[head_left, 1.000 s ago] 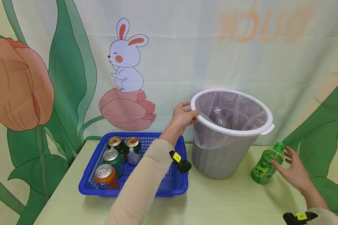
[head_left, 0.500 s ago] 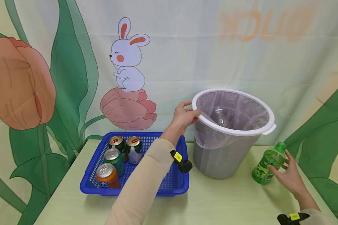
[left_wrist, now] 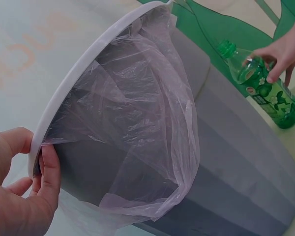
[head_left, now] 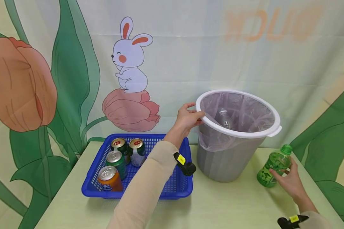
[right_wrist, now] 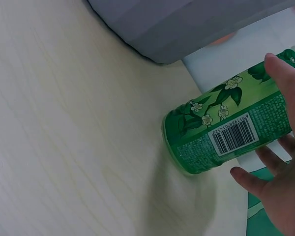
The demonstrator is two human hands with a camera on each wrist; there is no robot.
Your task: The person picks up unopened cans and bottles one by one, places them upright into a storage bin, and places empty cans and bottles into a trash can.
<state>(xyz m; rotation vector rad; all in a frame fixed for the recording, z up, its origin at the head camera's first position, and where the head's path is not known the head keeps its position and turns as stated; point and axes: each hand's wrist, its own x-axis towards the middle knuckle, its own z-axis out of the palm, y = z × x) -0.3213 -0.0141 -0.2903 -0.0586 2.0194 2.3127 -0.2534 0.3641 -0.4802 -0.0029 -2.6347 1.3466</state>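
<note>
A grey trash can (head_left: 226, 162) with a white rim stands on the table, lined with a thin, pale purple bag (left_wrist: 137, 93). My left hand (head_left: 187, 119) grips the rim at its left side, thumb on one side and fingers on the other. Inside the can, a clear plastic bottle (head_left: 225, 121) shows its white cap. To the right of the can stands a green drink bottle (head_left: 273, 165) with a leafy label and green cap. My right hand (head_left: 288, 183) holds this bottle from the right, thumb across the label (right_wrist: 231, 110) and fingers round the far side.
A blue plastic basket (head_left: 87, 187) sits left of the can. Several drink cans stand in its left half, among them an orange can (head_left: 110, 181). My left forearm (head_left: 144, 187) passes over the basket. Behind the table (head_left: 218, 206) hangs a printed curtain (head_left: 175, 63).
My right hand has moved left and closed round the green bottle, which still stands in its place. My left hand has stayed on the can's rim.
</note>
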